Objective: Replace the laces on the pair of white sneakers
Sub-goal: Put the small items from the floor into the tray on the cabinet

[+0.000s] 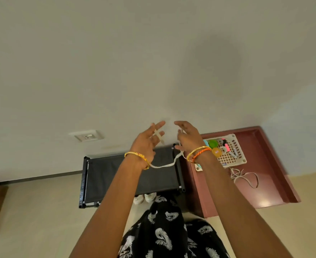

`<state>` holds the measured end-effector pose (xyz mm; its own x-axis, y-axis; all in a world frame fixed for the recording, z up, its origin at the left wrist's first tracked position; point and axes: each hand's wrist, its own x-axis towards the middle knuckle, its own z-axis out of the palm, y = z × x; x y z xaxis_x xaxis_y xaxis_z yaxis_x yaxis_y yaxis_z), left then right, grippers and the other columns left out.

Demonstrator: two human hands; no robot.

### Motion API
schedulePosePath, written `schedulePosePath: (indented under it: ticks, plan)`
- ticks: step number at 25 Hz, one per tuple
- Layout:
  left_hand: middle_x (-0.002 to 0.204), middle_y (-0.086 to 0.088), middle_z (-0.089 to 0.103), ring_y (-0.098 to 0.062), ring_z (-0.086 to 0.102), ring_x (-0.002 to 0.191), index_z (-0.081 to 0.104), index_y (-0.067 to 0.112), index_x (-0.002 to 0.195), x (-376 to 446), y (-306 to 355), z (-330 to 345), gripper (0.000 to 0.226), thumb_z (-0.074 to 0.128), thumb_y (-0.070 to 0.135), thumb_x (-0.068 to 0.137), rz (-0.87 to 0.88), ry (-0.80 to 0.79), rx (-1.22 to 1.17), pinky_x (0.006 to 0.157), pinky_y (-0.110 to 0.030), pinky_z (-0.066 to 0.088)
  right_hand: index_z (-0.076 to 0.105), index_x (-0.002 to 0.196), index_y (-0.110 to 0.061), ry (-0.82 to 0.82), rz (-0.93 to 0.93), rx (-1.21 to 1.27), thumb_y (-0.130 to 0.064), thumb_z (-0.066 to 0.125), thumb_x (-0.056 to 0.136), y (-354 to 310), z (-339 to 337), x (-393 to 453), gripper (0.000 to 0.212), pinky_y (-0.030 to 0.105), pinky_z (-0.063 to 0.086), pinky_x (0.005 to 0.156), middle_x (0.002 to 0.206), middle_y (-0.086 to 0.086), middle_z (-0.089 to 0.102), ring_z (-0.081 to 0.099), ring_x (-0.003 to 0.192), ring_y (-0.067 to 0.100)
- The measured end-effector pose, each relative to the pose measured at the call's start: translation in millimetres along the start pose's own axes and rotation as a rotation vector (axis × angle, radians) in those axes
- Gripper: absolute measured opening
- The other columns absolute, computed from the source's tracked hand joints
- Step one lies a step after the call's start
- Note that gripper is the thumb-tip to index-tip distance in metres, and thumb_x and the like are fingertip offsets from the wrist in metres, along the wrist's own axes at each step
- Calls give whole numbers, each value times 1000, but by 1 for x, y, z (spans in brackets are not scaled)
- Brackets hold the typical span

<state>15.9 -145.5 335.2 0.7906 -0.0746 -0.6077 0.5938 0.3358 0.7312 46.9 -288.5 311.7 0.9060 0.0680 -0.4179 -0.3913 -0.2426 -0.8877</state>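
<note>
Both hands raised, left hand (146, 142), right hand (188, 136), seemingly loosely holding white lace (164, 165)

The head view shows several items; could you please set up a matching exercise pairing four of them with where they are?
Things:
1. Lace
2. Sneakers
3. Basket
4. Socket

Places:
A. On the wall, left of the hands
B. On the maroon table
C. Strung between the left hand and right hand
D. On the floor under the black rack

Pairs: 1-C, 2-D, 3-B, 4-A
</note>
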Motion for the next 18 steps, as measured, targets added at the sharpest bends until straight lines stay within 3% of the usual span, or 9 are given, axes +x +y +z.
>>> schedulePosePath:
  ticks: [3,6,8,10,12,14,16,18]
  plan:
    - [123,-4,61,-9,50,115,65,31,114,-16,36,-5,35,40,46,96,48,12,-66,114,-52,2,51,125,-24,1,-111,-112,6,50,88,-33,1,-9,48,44,59,71,133,-1,50,56,112,21]
    - [106,0,62,-14,45,123,66,32,112,-28,65,-12,33,39,44,97,77,19,-27,114,-52,1,63,104,-18,42,-345,-267,-5,56,89,-64,8,-12,22,29,55,69,106,2,69,68,87,17]
    - [123,-3,59,-17,40,130,66,32,113,-34,80,-19,34,39,44,97,103,32,19,113,-51,3,67,99,-18,-120,-390,-272,-9,57,89,-84,24,-18,16,21,51,79,94,-2,71,66,87,9]
    - [124,-6,58,-19,44,125,66,29,115,-43,91,-25,34,39,41,97,133,32,49,110,-44,15,66,101,-19,-259,-410,-223,-8,59,89,-96,44,-27,17,16,48,81,93,-5,69,64,88,5]
    - [109,-7,62,-16,54,100,67,25,115,-51,101,-33,34,42,38,97,163,21,38,95,-29,40,66,99,-17,-265,-423,-124,-10,60,90,-101,61,-33,13,21,53,79,90,1,70,67,85,11]
    - [98,-5,65,-13,55,83,70,24,107,-55,110,-42,31,43,36,96,175,-3,21,92,-29,41,66,92,-15,-261,-373,26,-11,57,92,-107,69,-40,10,27,58,73,78,3,69,69,73,13]
    - [96,-1,66,-15,58,87,70,24,101,-56,118,-51,30,43,35,97,190,23,45,99,-35,35,66,87,-13,-254,-349,72,-12,54,95,-120,71,-47,15,27,58,67,70,3,66,66,61,12]
    - [87,3,63,-14,59,86,69,22,95,-59,123,-56,27,44,32,97,230,96,58,91,-33,42,65,83,-9,-274,-318,77,-15,51,96,-138,71,-54,21,29,58,66,63,3,60,60,52,10]
